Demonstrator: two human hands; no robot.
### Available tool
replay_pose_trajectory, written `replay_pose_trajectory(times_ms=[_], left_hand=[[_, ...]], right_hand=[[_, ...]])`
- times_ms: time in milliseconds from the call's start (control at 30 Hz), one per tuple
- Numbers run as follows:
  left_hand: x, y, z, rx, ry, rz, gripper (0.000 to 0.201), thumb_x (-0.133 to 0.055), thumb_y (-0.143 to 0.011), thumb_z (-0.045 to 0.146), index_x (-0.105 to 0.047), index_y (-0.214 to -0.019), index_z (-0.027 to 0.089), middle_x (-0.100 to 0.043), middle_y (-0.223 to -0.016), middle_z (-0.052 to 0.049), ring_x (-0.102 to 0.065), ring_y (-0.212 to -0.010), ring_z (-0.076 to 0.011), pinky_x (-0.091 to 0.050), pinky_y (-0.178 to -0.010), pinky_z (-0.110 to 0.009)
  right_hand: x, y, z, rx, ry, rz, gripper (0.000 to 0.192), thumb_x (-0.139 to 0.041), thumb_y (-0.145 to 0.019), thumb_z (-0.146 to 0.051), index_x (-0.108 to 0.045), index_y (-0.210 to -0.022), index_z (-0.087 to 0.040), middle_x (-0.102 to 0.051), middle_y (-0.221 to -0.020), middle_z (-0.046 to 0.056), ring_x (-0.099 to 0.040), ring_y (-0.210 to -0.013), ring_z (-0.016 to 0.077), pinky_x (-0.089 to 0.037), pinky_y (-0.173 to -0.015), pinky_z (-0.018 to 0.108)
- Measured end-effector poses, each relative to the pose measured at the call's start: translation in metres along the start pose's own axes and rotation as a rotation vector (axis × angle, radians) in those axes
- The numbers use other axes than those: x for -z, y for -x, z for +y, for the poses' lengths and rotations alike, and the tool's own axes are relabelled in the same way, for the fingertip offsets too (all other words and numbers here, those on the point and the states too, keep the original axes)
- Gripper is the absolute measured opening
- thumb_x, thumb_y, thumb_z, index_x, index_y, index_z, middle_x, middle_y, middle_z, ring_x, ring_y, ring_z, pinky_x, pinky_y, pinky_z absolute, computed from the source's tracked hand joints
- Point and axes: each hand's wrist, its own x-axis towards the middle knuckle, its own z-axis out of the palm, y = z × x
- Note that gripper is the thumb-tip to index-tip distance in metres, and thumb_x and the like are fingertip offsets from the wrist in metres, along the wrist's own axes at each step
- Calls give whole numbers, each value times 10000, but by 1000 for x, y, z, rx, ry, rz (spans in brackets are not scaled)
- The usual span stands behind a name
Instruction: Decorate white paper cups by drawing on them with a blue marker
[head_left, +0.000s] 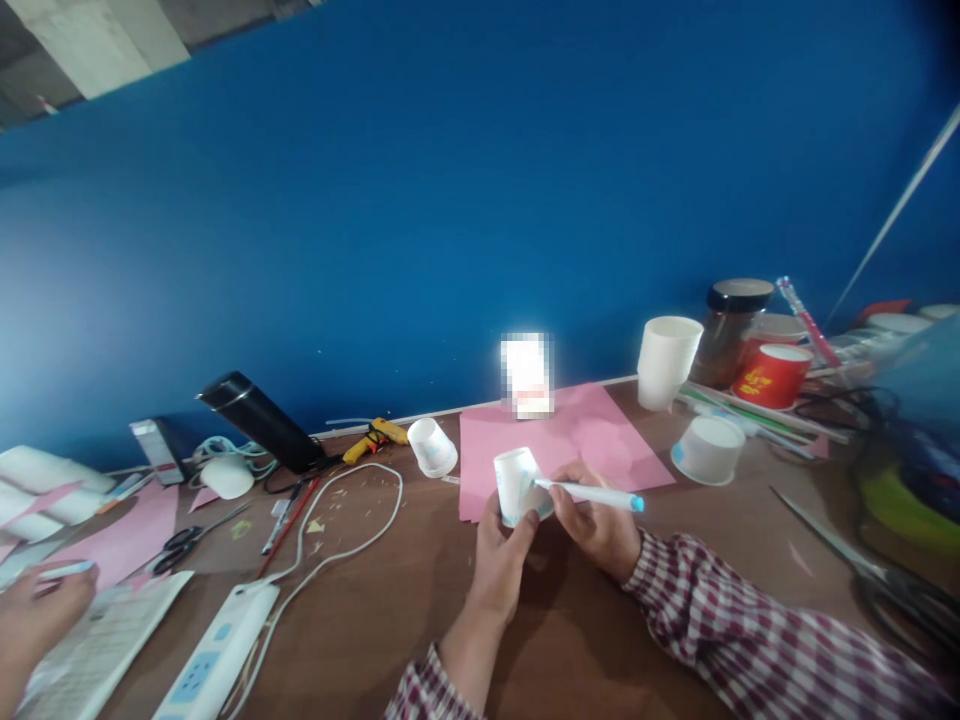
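Note:
My left hand (504,560) is wrapped round the lower part of a white paper cup (516,478), which is held up over the table and slightly tilted. In my right hand (596,525) is a white marker with a light blue end (600,494), its tip at the right side of the cup. Whether the tip touches the cup is hard to tell. Beneath and behind lie pink paper sheets (495,435). Another paper cup (433,447) stands to the left of them, and an upside-down white paper bowl (708,450) sits to their right.
Scissors (862,570) lie at the right, near stacked white cups (669,360) and a red cup (772,376). On the left are a power strip (217,650) with a looping cable, a glue gun (375,438), a black bottle (259,420) and a co-worker's hand (45,610) holding a marker.

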Motion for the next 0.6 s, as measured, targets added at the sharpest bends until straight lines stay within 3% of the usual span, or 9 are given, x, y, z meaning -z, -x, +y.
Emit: replay_pose_trajectory(times_ms=[600], left_hand=[[0,-3,-4,0,45,15,543,-750,-649,408,-610,-1104,145,-698,-986,-99,-643,-929,-236,-475,-837,-314]], right_hand=[[-3,1,4,13,19,10,81,-475,-882,-222,-525,-825,-196,-601,-710,16,-586,-630,149,-482,-573,256]])
